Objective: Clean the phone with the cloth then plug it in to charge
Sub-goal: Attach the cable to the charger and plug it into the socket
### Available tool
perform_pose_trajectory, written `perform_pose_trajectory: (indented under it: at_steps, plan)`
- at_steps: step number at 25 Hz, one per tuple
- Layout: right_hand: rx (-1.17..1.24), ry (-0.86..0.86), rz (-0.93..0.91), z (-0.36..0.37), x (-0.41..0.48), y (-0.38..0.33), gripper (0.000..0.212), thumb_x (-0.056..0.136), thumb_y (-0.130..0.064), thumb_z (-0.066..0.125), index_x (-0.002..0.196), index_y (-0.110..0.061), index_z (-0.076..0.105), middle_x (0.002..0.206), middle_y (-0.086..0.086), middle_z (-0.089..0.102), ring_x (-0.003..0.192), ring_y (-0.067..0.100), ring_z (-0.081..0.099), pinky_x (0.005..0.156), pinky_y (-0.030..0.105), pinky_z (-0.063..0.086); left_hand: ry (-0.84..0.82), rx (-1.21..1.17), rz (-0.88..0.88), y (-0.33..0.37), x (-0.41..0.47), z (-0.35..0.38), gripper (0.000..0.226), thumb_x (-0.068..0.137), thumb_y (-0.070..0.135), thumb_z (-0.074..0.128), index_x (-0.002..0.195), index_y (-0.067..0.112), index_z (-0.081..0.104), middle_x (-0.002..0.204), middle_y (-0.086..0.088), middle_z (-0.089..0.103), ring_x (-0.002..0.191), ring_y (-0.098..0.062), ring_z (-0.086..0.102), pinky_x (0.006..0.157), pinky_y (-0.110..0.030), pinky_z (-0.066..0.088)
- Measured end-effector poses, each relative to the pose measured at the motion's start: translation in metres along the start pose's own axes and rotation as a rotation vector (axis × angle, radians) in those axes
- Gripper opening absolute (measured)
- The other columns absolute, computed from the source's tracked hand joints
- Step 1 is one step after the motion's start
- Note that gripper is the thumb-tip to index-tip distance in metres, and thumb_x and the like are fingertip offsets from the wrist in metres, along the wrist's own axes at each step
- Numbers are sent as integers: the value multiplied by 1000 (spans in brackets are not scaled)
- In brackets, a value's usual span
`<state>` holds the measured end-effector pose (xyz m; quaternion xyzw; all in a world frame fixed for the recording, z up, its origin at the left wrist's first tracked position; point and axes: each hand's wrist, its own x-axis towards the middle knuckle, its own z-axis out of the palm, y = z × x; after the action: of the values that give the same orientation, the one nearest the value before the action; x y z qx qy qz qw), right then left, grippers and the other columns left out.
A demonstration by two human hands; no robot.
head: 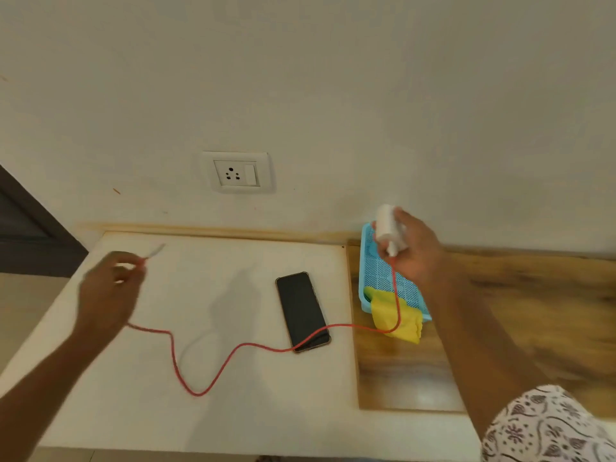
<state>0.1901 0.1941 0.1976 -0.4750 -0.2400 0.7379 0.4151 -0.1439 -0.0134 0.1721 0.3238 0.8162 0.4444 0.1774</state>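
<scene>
Phone (pixel 302 311): flat, screen up, mid bench (pixel 233 411), unplugged; red cable (pixel 206 383) drapes across its lower end.
Right hand (pixel 415 248): clasps white adapter (pixel 388 228), raised, likely bound for wall socket (pixel 237 173).
Left hand (pixel 110 288): pinches cable's connector end (pixel 155 252), kept ready for phone.
Yellow cloth (pixel 398 318): hanging over blue basket (pixel 368 261) edge, apparently set aside.

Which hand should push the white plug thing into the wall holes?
Probably the right hand. It already holds the white charger, raised near the wall. The socket is empty. The left hand is busy pinching the red cable at its phone end.
</scene>
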Motion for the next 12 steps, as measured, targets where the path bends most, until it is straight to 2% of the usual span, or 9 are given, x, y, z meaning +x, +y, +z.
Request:
perform_pose_trajectory:
  at_steps: [2, 4, 6, 8, 10, 12]
  plan:
    - [-59, -111, 90, 37, 2, 28, 8, 90, -9, 50, 83, -9, 53, 77, 13, 53, 62, 19, 49, 37, 15, 40, -78, -208, -79, 21, -23, 41, 9, 90, 7, 56, 83, 12, 58, 59, -6, 49, 28, -2, 37, 32, -12, 27]
    - [-108, -173, 185, 60, 4, 54, 6, 87, -4, 51, 91, -8, 54, 82, 15, 52, 63, 22, 51, 41, 21, 44, -169, -366, -176, 24, -41, 85, 14, 92, 19, 56, 79, 14, 58, 55, -3, 45, 30, 0, 32, 32, -11, 24]
    - [-176, -194, 241, 78, 9, 77, 13, 86, -5, 51, 99, -7, 53, 89, 16, 52, 65, 25, 52, 46, 28, 47, -227, -441, -281, 29, -61, 115, 33, 95, 37, 47, 80, 12, 61, 50, 1, 45, 32, -4, 33, 33, -13, 24]
    - [-217, -223, 262, 95, 15, 93, 8, 86, -1, 50, 93, -6, 51, 89, 17, 51, 68, 27, 52, 50, 34, 48, -286, -471, -339, 27, -77, 138, 44, 97, 42, 38, 83, 7, 61, 50, 0, 42, 34, -7, 32, 32, -15, 23]
    - [-210, -257, 260, 112, 22, 103, 10, 87, 3, 52, 95, -3, 51, 90, 17, 51, 72, 28, 52, 57, 37, 50, -321, -443, -384, 18, -85, 155, 39, 97, 37, 40, 89, 3, 58, 57, -3, 41, 39, -7, 32, 35, -15, 25]
    - [-200, -298, 230, 128, 32, 107, 19, 87, 5, 53, 105, 0, 51, 94, 18, 53, 77, 29, 54, 62, 38, 52, -345, -401, -430, 12, -84, 161, 28, 96, 32, 47, 89, 6, 53, 65, -5, 45, 47, -10, 36, 42, -18, 31]
